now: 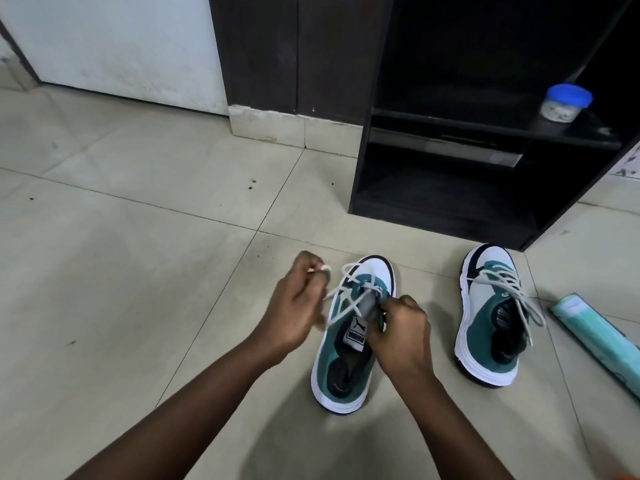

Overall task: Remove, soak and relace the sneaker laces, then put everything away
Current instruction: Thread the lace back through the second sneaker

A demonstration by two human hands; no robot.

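On shelf (554, 131): lidded jar (565, 102) | left hand (294, 303) pinches lace (346, 306) | right hand (398, 334) grips tongue (369, 306)

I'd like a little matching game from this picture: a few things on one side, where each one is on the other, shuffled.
Things:
1. jar
2. left hand
3. right sneaker
4. teal roll

Places or states:
A. lies on the floor at the far right
B. pinches a lace end
C. stands on the dark shelf
D. stands alone on the floor, untouched

Pairs: 1-C, 2-B, 3-D, 4-A
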